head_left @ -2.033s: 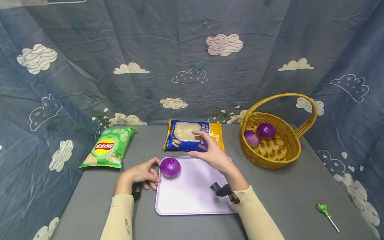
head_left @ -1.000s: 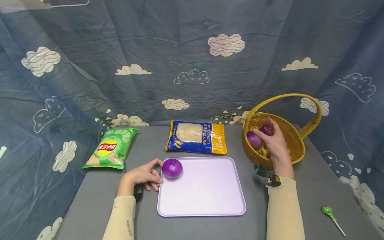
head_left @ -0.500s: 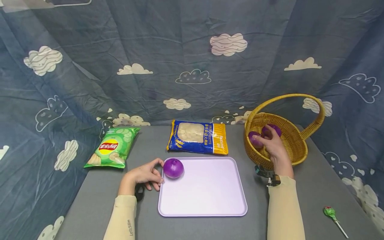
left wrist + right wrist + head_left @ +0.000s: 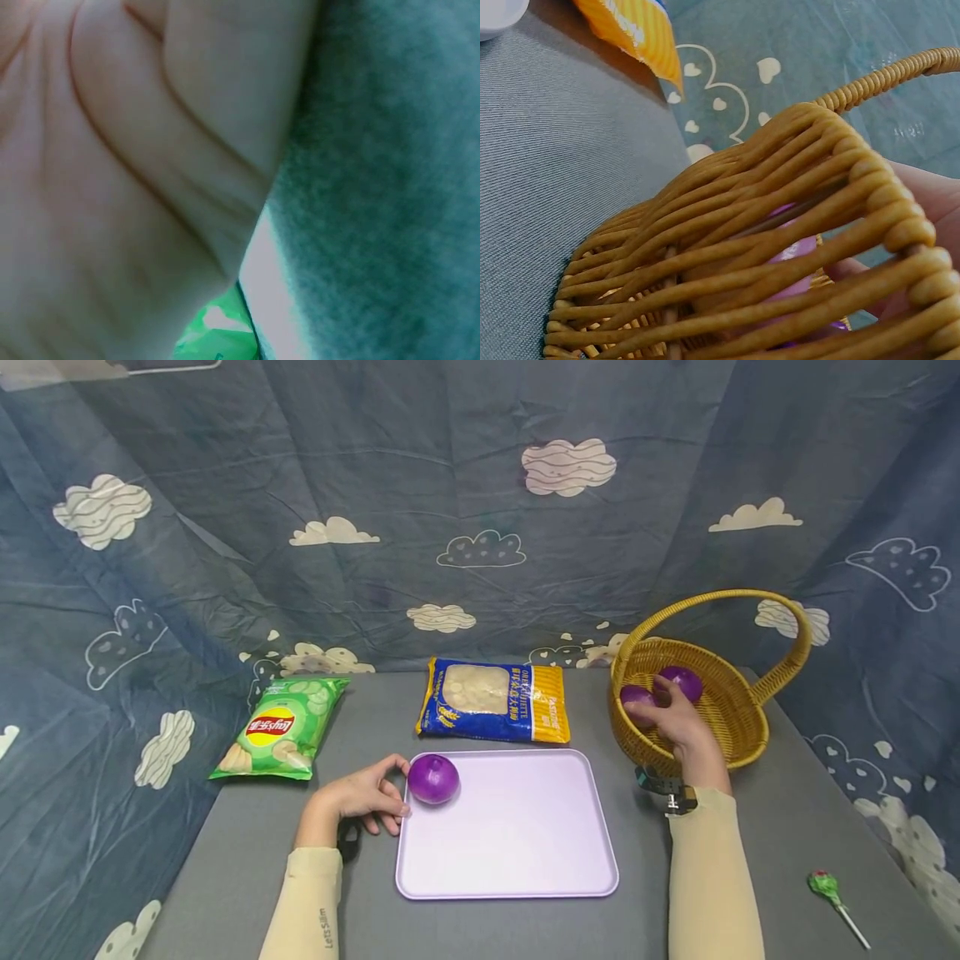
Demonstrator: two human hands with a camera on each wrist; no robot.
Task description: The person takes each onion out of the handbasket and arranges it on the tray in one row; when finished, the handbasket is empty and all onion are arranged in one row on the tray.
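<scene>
A purple onion (image 4: 433,779) sits at the upper left corner of the light purple tray (image 4: 517,827). My left hand (image 4: 362,796) holds the tray's left rim, thumb and index fingertip at the edge beside this onion. My right hand (image 4: 678,722) reaches over the near side of the wicker basket (image 4: 731,727). Its thumb and fingers curl round the left onion (image 4: 637,695) inside, partly covering it. Another onion (image 4: 684,683) lies just behind and right of those fingers. Through the weave in the right wrist view, purple (image 4: 799,262) shows near my fingers.
A blue and yellow pasta bag (image 4: 491,702) lies behind the tray. A green chip bag (image 4: 281,727) lies at the back left. At the front right is a green-wrapped lollipop (image 4: 828,889). The basket's tall handle (image 4: 712,599) arches above it; a patterned curtain hangs behind the table.
My right hand has moved right from above the tray into the basket, then its fingers have lowered and closed round the left onion. The left hand stays at the tray rim.
</scene>
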